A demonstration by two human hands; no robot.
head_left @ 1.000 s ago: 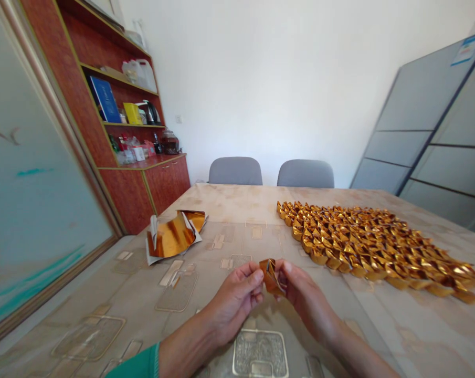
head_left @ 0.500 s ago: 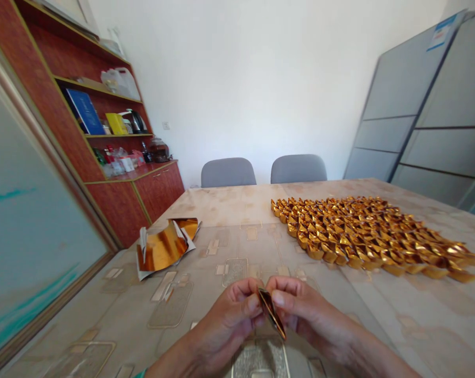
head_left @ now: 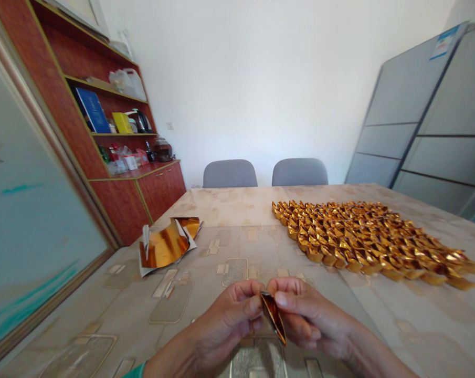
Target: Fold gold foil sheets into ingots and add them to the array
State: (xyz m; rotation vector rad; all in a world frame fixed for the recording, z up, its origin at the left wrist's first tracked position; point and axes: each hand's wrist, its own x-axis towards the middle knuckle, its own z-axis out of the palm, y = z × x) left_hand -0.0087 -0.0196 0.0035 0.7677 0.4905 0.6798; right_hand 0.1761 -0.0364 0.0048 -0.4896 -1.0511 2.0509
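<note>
A small folded piece of gold foil paper [head_left: 274,319] is held between my two hands above the near part of the table, its pocket-like opening showing and one pointed end toward me. My left hand [head_left: 237,314] pinches its far end from the left with thumb and forefinger. From the right, my right hand [head_left: 303,311] grips the same end, its other fingers curled along the side. To the right lie rows of many gold foil ingot shapes [head_left: 351,233]. On the left rests a curled stack of gold foil sheets [head_left: 168,245] with pale backs.
The patterned table [head_left: 206,294] reaches to two grey chairs [head_left: 230,173] [head_left: 300,172] at its far edge. A red-brown shelf cabinet [head_left: 158,184] stands at the left beside a sliding door. Grey cabinet doors [head_left: 398,100] are at the right.
The foil piece's opening now shows wider between my hands. My right hand's lower fingers have come more into view. The camera view has shifted slightly.
</note>
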